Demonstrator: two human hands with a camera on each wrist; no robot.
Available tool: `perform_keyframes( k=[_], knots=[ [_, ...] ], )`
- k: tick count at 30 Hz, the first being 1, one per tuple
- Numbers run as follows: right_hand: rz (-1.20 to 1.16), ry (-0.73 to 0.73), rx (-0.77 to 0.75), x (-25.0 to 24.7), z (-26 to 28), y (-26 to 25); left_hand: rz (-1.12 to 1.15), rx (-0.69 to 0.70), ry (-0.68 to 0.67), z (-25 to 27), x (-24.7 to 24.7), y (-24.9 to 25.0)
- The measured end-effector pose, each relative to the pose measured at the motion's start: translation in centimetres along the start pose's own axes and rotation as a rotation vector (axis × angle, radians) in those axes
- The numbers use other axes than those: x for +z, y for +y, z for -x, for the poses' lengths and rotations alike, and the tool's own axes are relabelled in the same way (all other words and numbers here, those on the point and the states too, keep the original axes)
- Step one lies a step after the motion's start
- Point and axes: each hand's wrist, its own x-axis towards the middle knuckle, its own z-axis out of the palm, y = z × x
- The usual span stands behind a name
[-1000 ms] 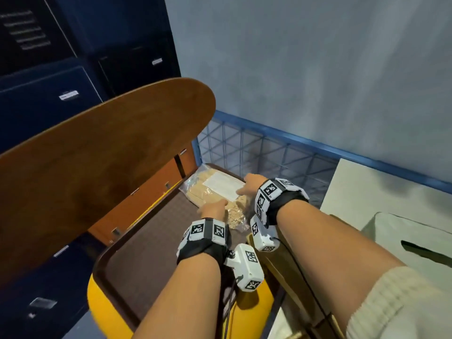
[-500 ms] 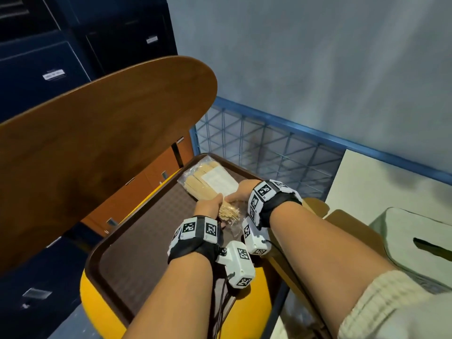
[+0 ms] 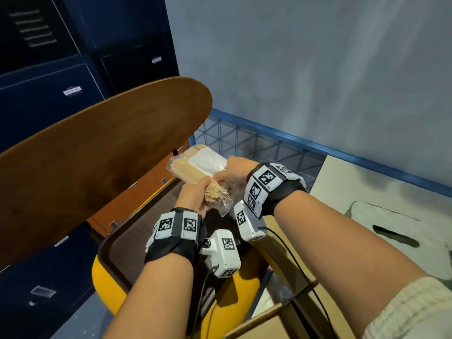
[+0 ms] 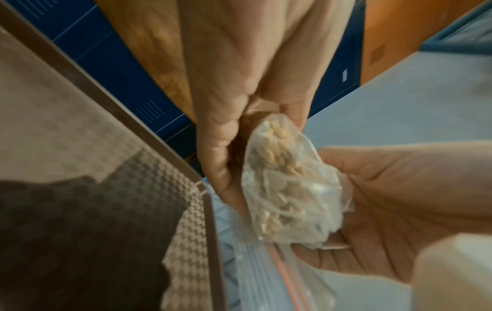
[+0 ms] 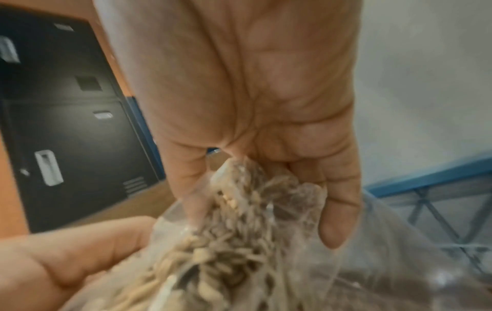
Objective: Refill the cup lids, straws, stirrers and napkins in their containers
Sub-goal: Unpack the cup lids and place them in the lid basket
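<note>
A clear plastic bag of wooden stirrers (image 3: 195, 167) is held up in the air above the brown tray (image 3: 127, 243). A white label shows on its upper face. My left hand (image 3: 195, 196) grips the near end of the bag from the left. My right hand (image 3: 234, 172) grips the same end from the right. In the left wrist view the stirrer ends (image 4: 279, 168) show through the crumpled plastic between both hands. The right wrist view shows the same bundle of stirrers (image 5: 239, 231) close up, with my right fingers (image 5: 338, 210) curled on the plastic.
The tray lies on a yellow stool (image 3: 117, 285). A brown chair back (image 3: 93, 157) rises on the left. Dark blue lockers (image 3: 49, 89) stand behind. A blue wire basket (image 3: 256, 148) is at the back, a white tissue box (image 3: 391, 231) on the right, cardboard (image 3: 269, 321) below.
The bag of stirrers lay on the tray a second ago; both hands have lifted it off the tray and hold its near end.
</note>
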Motion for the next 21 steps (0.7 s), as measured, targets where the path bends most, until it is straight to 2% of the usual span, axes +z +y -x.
perform_keyframes(
  k=[3,8,13,16,21],
  knots=[
    [-0.1,0.078,-0.02,-1.2,3.4,0.1,0.02,0.097,-0.033,3.4,0.2,1.4],
    [-0.355,0.291,-0.015,-2.6,9.9,1.4,-0.047,0.229,-0.105,9.7,2.1,3.6],
    [-0.536,0.393,-0.02,-3.1,17.2,4.4,-0.114,0.303,-0.216,15.4,5.6,2.8],
    [-0.65,0.457,0.031,-2.8,23.2,6.8,-0.249,0.377,-0.268,19.1,8.3,1.3],
    [-0.838,0.535,0.106,-1.2,32.6,11.6,-0.105,0.345,-0.588,25.5,12.5,-3.1]
  ],
)
